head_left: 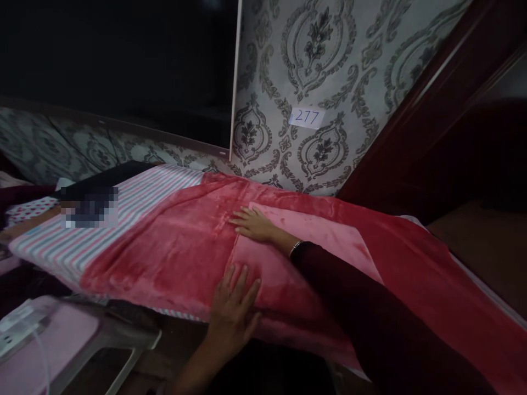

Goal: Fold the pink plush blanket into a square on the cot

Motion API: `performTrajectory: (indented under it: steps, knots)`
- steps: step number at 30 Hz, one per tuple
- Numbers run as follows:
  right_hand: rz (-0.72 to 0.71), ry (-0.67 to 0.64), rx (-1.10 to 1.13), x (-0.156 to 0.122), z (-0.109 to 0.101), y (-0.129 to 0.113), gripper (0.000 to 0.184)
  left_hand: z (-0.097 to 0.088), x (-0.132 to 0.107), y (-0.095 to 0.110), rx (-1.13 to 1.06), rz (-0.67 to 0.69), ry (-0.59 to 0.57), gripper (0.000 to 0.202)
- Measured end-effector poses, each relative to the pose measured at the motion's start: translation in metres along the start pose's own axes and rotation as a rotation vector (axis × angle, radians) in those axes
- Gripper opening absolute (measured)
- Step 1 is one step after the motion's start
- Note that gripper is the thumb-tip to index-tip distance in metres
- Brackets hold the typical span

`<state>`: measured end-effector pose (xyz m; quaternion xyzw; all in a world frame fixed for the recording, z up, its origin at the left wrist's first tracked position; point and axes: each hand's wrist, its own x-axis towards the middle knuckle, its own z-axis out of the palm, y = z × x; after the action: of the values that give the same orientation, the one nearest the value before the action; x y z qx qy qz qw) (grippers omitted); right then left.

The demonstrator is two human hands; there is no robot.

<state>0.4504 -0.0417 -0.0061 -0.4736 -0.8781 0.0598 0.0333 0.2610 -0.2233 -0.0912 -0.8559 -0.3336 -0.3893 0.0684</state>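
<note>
A red plush blanket lies spread over a long raised surface. Its lighter pink part is folded over on top, with an edge running between my two hands. My left hand rests on the near side of the blanket with its fingers spread. Farther back, my right hand lies flat on the blanket at the far corner of the pink fold, fingers stretched toward the left. A bracelet circles the right wrist. Neither hand grips the fabric.
A striped cloth covers the surface at the left, with a pixelated patch over something on it. A large dark television hangs above. A paper marked 277 is on the patterned wall. A pink stool with a power strip stands lower left.
</note>
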Motion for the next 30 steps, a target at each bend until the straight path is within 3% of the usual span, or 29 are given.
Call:
performTrajectory:
  steps: [4,11,15,19,23,27,30]
  knots:
    - [0.122,0.060,0.043,0.020,0.006,0.015,0.049,0.005,-0.001,-0.003,0.013,0.017,0.026,0.056]
    - [0.118,0.114,0.077,0.022,0.011,0.019,0.047,0.012,-0.006,-0.010,0.038,0.020,0.007,0.071]
    - [0.161,0.112,0.064,0.021,0.002,0.013,0.051,0.014,-0.005,-0.012,0.059,0.036,0.049,0.081]
    - [0.178,0.199,0.039,0.005,-0.018,0.000,0.057,0.013,-0.003,-0.015,0.076,0.049,0.042,0.085]
    - [0.152,0.231,0.064,-0.059,-0.032,-0.020,0.059,0.011,0.001,-0.014,0.047,0.038,0.044,0.083]
    - [0.109,0.128,0.122,-0.168,-0.029,-0.033,0.057,-0.002,0.007,-0.015,0.022,0.039,0.019,0.077]
    - [0.188,0.105,0.146,-0.241,-0.018,-0.034,0.055,-0.019,0.027,-0.014,0.042,0.038,-0.007,0.066]
